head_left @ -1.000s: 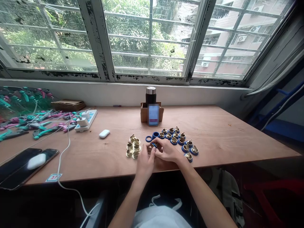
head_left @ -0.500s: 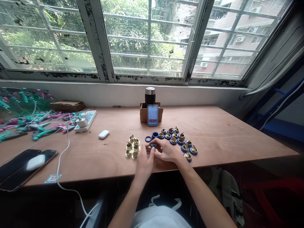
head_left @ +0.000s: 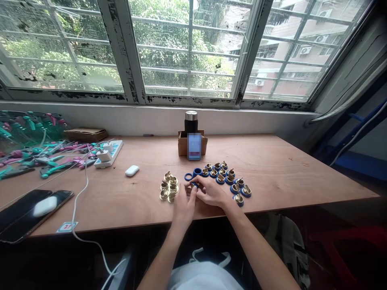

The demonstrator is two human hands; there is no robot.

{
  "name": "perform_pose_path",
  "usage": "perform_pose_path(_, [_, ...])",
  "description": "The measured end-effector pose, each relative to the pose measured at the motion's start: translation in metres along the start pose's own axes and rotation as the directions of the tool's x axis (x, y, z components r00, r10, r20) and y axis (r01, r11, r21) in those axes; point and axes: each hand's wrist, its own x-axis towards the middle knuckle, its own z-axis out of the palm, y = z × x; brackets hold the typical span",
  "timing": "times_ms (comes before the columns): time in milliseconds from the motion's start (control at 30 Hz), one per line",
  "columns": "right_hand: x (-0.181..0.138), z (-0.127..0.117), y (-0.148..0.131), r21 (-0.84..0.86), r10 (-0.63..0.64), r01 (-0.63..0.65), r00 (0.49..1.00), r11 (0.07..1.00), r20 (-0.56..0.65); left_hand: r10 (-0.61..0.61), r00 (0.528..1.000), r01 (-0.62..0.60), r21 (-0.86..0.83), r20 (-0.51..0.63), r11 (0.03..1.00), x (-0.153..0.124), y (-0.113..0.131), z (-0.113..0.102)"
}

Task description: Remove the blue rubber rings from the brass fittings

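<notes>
The plywood desk (head_left: 281, 169) runs beneath a barred window (head_left: 190, 52). Mid-desk, the left hand (head_left: 183, 209) comes up from 6 o'clock and the right hand (head_left: 212, 192) from 4 o'clock, meeting in a narrow grip on a small blue-and-brass piece (head_left: 195, 184), mostly hidden by the fingers. At 2 o'clock from them lie brass fittings seated in blue rings (head_left: 225, 176); at 10 o'clock, bare brass fittings (head_left: 169, 191); at 12 o'clock, a loose blue ring (head_left: 189, 176) just beside a thicker one (head_left: 197, 171). The brass looks dense and stiff — probably heavy for its size and slippery, best pinched by its edges — while the rings look light.
</notes>
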Motion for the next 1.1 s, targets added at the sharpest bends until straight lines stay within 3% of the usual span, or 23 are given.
perform_pose_path(1100, [0.002, 0.007, 0.003, -0.014, -0.156, 0.155, 0.979, 0.988, -0.128, -0.012, 0.998, 0.012, -0.015, -0.055, 1.000, 0.001, 0.002, 0.002])
